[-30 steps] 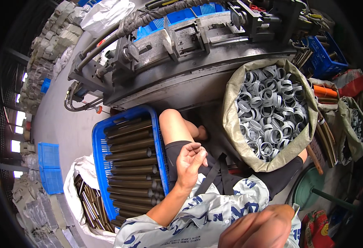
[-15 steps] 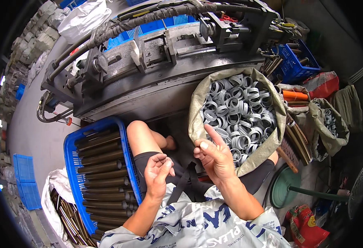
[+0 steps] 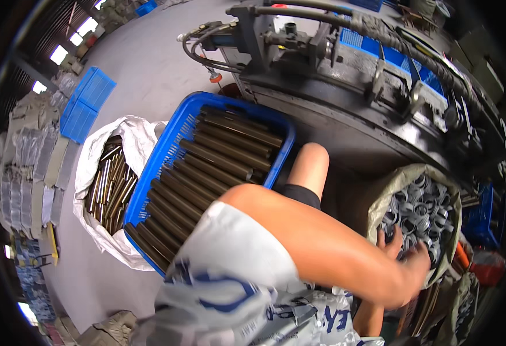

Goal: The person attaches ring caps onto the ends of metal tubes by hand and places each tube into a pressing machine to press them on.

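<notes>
My left arm reaches across my body to the right. My left hand [image 3: 417,268], smeared by motion, is at the near rim of a woven sack [image 3: 380,210] full of grey metal rings [image 3: 420,210]. Its fingers bend toward the rings; whether they hold one is blurred. Just left of it, the fingers of my right hand [image 3: 391,243] show over the rings, slightly apart, with nothing clear in them. My left forearm hides the rest of that hand. On my left stands a blue plastic crate [image 3: 192,104] of dark brown metal tubes [image 3: 215,153], tilted in view.
A white sack [image 3: 143,135] of shorter metal tubes stands left of the crate. A long machine [image 3: 345,86] with hoses runs along the far side. Two blue crates [image 3: 88,104] lie on the floor at the far left, and another blue crate [image 3: 483,216] is at the right.
The view has swung left, so the sack of rings now sits farther right. My hands have gone from in front of my chest to the sack, the left arm crossing over.
</notes>
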`<act>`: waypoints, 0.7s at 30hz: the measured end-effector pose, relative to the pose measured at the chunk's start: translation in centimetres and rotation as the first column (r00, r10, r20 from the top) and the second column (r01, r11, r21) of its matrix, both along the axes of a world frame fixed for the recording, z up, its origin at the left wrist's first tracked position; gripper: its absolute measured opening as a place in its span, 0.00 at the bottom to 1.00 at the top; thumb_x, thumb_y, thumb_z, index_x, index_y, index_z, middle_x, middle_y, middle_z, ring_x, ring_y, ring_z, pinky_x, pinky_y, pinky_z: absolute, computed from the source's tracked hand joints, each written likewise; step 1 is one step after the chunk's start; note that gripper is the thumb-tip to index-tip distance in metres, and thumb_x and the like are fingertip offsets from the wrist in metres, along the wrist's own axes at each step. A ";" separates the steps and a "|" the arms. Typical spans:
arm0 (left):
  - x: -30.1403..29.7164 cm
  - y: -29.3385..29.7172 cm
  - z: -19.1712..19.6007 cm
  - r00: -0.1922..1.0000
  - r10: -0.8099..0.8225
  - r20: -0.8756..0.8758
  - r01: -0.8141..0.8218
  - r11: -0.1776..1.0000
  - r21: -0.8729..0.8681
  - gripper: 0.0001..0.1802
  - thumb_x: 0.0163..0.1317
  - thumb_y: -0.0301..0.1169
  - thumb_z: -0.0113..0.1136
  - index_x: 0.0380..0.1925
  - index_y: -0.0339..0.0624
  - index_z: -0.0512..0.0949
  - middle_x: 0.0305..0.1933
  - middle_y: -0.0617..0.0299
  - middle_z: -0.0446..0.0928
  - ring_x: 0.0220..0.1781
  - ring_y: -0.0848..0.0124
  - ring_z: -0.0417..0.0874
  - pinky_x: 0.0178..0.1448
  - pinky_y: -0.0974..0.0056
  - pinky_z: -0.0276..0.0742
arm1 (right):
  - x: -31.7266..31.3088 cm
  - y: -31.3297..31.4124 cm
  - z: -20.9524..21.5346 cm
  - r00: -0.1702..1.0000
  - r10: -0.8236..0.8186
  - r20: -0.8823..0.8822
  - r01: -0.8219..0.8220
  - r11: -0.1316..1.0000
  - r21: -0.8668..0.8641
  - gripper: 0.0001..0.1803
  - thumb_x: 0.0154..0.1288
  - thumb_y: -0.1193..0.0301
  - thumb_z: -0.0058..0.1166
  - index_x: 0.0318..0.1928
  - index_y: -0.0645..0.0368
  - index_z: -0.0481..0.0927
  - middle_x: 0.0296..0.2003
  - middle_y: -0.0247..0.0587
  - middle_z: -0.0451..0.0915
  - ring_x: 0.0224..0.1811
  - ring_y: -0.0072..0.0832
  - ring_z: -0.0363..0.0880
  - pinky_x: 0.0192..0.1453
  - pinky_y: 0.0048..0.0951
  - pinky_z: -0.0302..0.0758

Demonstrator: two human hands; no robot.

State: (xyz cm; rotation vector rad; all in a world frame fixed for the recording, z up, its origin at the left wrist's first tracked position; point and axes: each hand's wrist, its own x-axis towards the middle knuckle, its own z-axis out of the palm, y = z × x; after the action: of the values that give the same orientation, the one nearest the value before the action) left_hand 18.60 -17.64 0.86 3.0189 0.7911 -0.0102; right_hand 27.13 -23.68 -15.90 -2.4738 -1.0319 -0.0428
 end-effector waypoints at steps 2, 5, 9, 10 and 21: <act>-0.1 1.3 0.7 0.997 -0.068 0.028 0.069 0.998 -0.008 0.27 0.66 0.46 0.52 0.55 0.37 0.77 0.63 0.46 0.74 0.60 0.50 0.79 0.63 0.40 0.72 | 1.8 -0.9 -1.4 0.992 0.116 -0.044 -0.112 0.991 0.077 0.32 0.60 0.65 0.67 0.62 0.67 0.73 0.57 0.60 0.76 0.61 0.52 0.73 0.68 0.44 0.68; -4.2 6.7 -2.5 0.999 -0.014 -0.037 0.013 0.999 -0.036 0.26 0.63 0.45 0.54 0.54 0.38 0.78 0.61 0.46 0.75 0.59 0.50 0.79 0.62 0.41 0.73 | -1.0 1.8 -1.2 0.938 0.072 -0.340 -0.040 0.994 0.099 0.33 0.60 0.65 0.67 0.62 0.68 0.72 0.57 0.63 0.76 0.61 0.54 0.73 0.69 0.44 0.66; -7.5 7.7 -0.5 0.999 -0.034 -0.014 0.031 0.983 -0.179 0.24 0.60 0.43 0.56 0.52 0.39 0.78 0.58 0.47 0.76 0.58 0.51 0.79 0.60 0.43 0.74 | 0.9 -0.8 0.0 0.902 0.214 -0.375 -0.208 0.976 0.059 0.33 0.61 0.65 0.67 0.62 0.69 0.72 0.57 0.63 0.76 0.61 0.54 0.73 0.69 0.44 0.66; -5.5 6.4 0.1 0.985 -0.160 0.062 0.170 0.961 -0.218 0.24 0.59 0.42 0.57 0.51 0.40 0.79 0.57 0.47 0.76 0.58 0.51 0.79 0.60 0.43 0.74 | 0.8 -1.8 2.8 0.935 0.134 -0.328 -0.134 0.991 0.023 0.33 0.61 0.65 0.66 0.62 0.69 0.72 0.57 0.63 0.76 0.61 0.54 0.73 0.69 0.44 0.66; -4.1 7.0 9.1 0.738 -0.498 0.455 0.668 0.632 -0.393 0.21 0.51 0.38 0.62 0.46 0.43 0.80 0.49 0.47 0.79 0.54 0.53 0.80 0.56 0.48 0.76 | 3.0 -1.5 -2.1 0.941 0.114 -0.318 -0.110 0.993 0.030 0.34 0.61 0.66 0.64 0.64 0.70 0.70 0.59 0.61 0.75 0.62 0.50 0.74 0.68 0.42 0.68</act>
State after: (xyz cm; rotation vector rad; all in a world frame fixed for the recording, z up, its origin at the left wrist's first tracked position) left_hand 14.52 -10.67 9.96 2.4807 -0.2467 0.1891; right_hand 30.15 -25.19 -17.95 -2.3051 -1.0210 0.3749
